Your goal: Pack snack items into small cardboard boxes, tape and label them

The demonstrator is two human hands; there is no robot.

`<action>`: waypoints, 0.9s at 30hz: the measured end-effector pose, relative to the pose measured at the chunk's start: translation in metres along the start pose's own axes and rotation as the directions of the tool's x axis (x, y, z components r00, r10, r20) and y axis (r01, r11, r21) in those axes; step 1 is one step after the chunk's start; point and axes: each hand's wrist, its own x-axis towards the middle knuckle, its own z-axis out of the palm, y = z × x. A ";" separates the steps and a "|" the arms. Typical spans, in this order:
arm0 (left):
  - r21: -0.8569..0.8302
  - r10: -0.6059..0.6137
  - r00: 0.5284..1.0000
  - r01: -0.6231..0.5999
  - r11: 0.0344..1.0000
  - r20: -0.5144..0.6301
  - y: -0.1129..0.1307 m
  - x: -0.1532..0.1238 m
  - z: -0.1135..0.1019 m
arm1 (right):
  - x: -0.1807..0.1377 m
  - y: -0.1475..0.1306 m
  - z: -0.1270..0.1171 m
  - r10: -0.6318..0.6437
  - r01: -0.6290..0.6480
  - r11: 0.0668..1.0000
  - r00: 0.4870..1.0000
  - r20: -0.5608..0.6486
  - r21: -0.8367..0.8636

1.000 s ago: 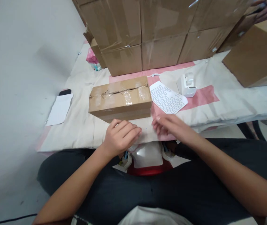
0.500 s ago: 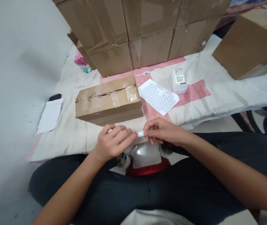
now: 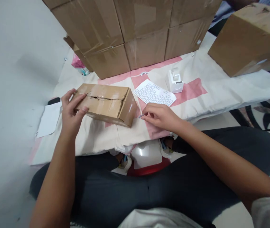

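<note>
My left hand (image 3: 71,110) grips the left end of a small taped cardboard box (image 3: 106,103) lying on the cloth, turned so one end faces me. My right hand (image 3: 158,116) pinches a small white sticker (image 3: 141,116) just right of the box's near end. A white sheet of label stickers (image 3: 154,93) lies behind my right hand, and a small white label printer (image 3: 174,81) stands beside it.
A wall of large cardboard boxes (image 3: 130,31) stands at the back, and another big box (image 3: 246,34) sits at the right. A white paper (image 3: 48,118) and a dark phone (image 3: 53,101) lie at the left. A red and white object (image 3: 149,158) rests between my legs.
My left hand left the sticker and took hold of the box, turning it so its end swings toward me. My right hand kept the sticker and moved up beside the box.
</note>
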 end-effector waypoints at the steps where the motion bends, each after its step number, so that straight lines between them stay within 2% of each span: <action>1: -0.016 -0.009 1.000 0.009 1.000 0.004 0.003 0.001 0.000 | 0.002 -0.001 0.003 -0.007 0.008 1.000 1.000 0.007 -0.015; 7: -0.089 -0.028 1.000 0.027 0.996 -0.008 0.050 0.003 0.001 | 0.018 0.001 0.014 -0.038 0.036 0.998 0.999 -0.039 -0.053; 11: -0.101 -0.017 1.000 0.015 0.995 -0.011 0.062 0.003 0.002 | 0.035 -0.001 0.020 -0.007 0.006 0.999 1.000 -0.029 -0.034; 13: -0.107 -0.018 1.000 0.018 0.994 -0.005 0.059 0.006 0.002 | 0.044 0.001 0.019 0.104 -0.106 0.991 0.994 -0.028 -0.078; 15: -0.112 -0.023 1.000 0.024 0.993 0.004 0.056 0.009 0.003 | 0.052 0.009 0.013 0.253 -0.262 0.948 0.965 -0.071 -0.180; 17: -0.117 -0.030 1.000 0.030 0.993 0.005 0.055 0.011 0.005 | 0.056 0.021 0.004 0.354 -0.392 0.881 0.917 -0.184 -0.263; 18: -0.119 -0.031 1.000 0.031 0.992 0.000 0.054 0.011 0.006 | 0.057 0.027 -0.001 0.361 -0.419 0.868 0.901 -0.241 -0.267; 20: -0.123 -0.037 0.999 0.035 0.992 -0.013 0.055 0.011 0.008 | 0.054 0.035 -0.007 0.315 -0.375 0.909 0.903 -0.291 -0.182; 22: -0.120 -0.048 0.999 0.046 0.992 -0.019 0.056 0.010 0.010 | 0.049 0.034 -0.004 0.220 -0.231 0.973 0.945 -0.242 -0.014; 25: -0.113 -0.058 0.998 0.056 0.992 -0.014 0.056 0.010 0.012 | 0.039 0.014 0.018 0.076 -0.053 0.984 0.989 -0.130 0.173; 27: -0.108 -0.059 0.998 0.057 0.992 -0.020 0.054 0.008 0.015 | 0.036 -0.004 0.038 0.068 -0.051 0.989 0.991 -0.119 0.138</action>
